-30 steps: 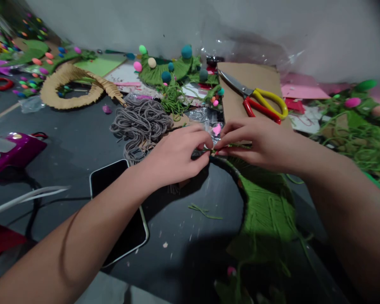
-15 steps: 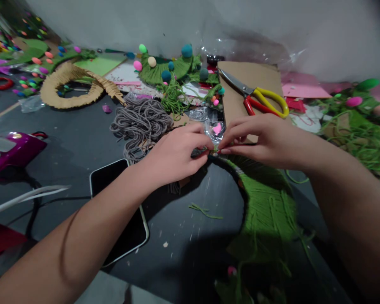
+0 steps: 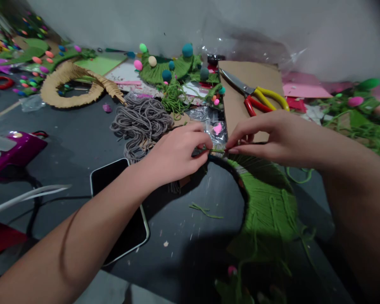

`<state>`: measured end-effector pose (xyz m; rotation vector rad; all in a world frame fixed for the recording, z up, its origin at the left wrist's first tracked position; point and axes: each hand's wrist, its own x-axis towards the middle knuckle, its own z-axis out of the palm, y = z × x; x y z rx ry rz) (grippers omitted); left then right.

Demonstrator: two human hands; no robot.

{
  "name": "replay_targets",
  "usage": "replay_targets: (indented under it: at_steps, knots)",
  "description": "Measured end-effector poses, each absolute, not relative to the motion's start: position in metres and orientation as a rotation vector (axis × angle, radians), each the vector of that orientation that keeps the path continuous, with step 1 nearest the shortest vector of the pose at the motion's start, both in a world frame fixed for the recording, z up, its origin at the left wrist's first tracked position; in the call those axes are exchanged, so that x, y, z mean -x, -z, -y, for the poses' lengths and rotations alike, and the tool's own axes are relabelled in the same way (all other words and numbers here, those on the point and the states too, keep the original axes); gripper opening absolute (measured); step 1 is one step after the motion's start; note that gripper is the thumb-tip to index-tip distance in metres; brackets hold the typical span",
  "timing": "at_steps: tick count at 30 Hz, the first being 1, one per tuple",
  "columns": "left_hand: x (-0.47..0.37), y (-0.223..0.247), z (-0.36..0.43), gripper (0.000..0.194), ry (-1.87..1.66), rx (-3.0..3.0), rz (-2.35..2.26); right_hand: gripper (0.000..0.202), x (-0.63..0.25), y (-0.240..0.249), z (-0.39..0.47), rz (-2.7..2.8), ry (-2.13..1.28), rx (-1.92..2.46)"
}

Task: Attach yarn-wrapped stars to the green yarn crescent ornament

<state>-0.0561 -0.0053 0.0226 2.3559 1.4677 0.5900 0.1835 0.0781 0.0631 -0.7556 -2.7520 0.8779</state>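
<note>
My left hand (image 3: 188, 150) and my right hand (image 3: 259, 137) meet over the top end of a curved piece wrapped in green yarn (image 3: 269, 198). A short length of green yarn (image 3: 218, 150) runs between my pinched fingertips. Both hands are closed on it, the left on one end and the right on the other. Close-set green strands cover the curved piece, and several loose ends hang from its lower part. On the dark table (image 3: 177, 223) inside the curve lies a snipped bit of green yarn (image 3: 205, 210).
A heap of grey cord (image 3: 142, 120) and a phone (image 3: 120, 211) lie by my left arm. Scissors (image 3: 253, 90) with red and yellow handles rest on cardboard (image 3: 256, 71). A tan wrapped ring (image 3: 55, 90), a purple glue gun (image 3: 22, 152) and a pompom-trimmed green piece (image 3: 167, 69) stand around.
My right hand has drawn a little to the right, away from my left. The green yarn between the fingertips now shows as a short stretched length. My left hand has stayed in place.
</note>
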Motion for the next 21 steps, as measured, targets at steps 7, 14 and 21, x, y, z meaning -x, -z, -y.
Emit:
replay_targets:
  at_steps: [7,14,21]
  knots:
    - [0.056,-0.023,0.005,0.019,-0.578,-2.345,-1.484,0.016,-0.190,-0.067,-0.081,2.774,-0.859,0.777]
    - [0.057,-0.025,0.006,0.018,-0.605,-2.329,-1.509,0.021,-0.205,-0.084,-0.083,2.745,-0.795,0.963]
    - [0.057,-0.025,0.006,0.019,-0.637,-2.334,-1.499,0.027,-0.217,-0.085,-0.088,2.679,-0.658,0.944]
